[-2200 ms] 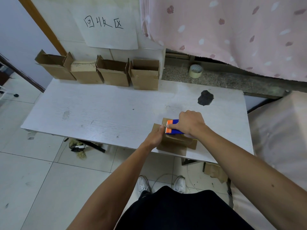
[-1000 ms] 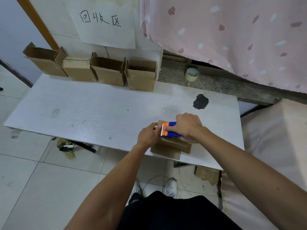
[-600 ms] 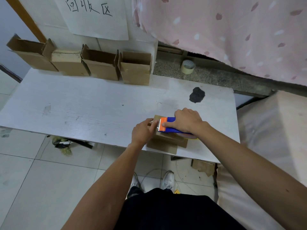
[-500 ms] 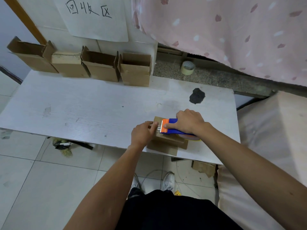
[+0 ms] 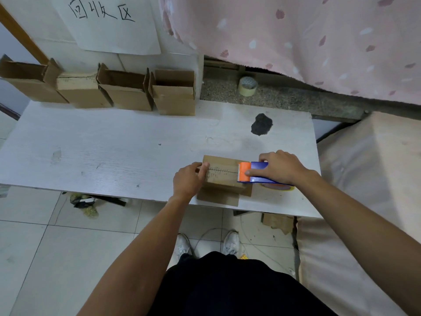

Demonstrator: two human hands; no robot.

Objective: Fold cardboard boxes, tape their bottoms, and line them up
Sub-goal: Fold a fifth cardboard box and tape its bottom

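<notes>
Head view, counter (image 5: pixel 114 142): a white board with plenty of bare space in the middle; work goes on at its near right edge, close to the person's body, probably so both arms can bear down.
Row of finished boxes (image 5: pixel 100 87): four small cardboard boxes stand side by side against the far wall under a handwritten paper sign (image 5: pixel 107 21), tops open. Nothing shows inside the right-hand one; the others I cannot see into. I judge the next box belongs at the right end of this row.
Box being taped (image 5: pixel 222 176): lies upside down at the near edge, closed bottom flaps facing up, seam running left to right, with flaps splayed flat beneath it.
Right hand (image 5: pixel 279 167): closed round a blue and orange tape dispenser (image 5: pixel 252 175), whose toothed end sits at the right part of the seam, placed to lay tape along it.
Left hand (image 5: pixel 188 180): fingers curled over the box's left end, pinning it, likely holding the tape's start.
Spare tape roll (image 5: pixel 247 86): rests on the stone ledge beyond the counter, well apart from the work.
</notes>
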